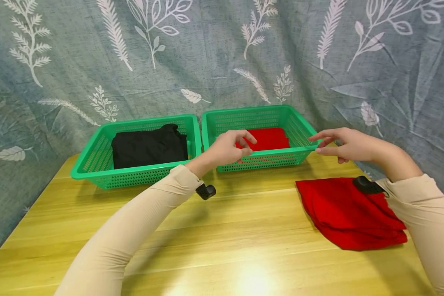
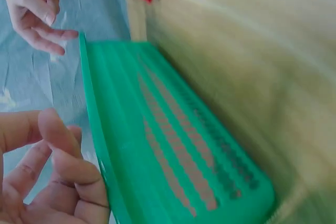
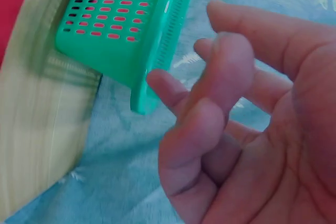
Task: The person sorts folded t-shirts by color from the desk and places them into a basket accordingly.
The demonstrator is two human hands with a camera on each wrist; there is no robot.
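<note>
My left hand (image 1: 229, 147) hovers at the front rim of the right green basket (image 1: 270, 160), fingers loosely bent and holding nothing. Inside that basket lies a flat red cloth (image 1: 271, 139). By the basket's right front corner is my right hand (image 1: 349, 144), its fingers half bent and spread, with nothing in the grasp. In the right wrist view, a fingertip of the right hand (image 3: 231, 108) overlaps the basket corner (image 3: 142, 95). A second red cloth (image 1: 340, 209), loosely folded, lies on the table below my right hand, partly covered by the wrist camera and sleeve.
Left of this basket stands another green basket (image 1: 114, 177) holding a folded black cloth (image 1: 148, 148). Both rest at the back of the wooden table (image 1: 222, 230). A blue-grey curtain (image 1: 207, 61) with white leaf prints hangs right behind them.
</note>
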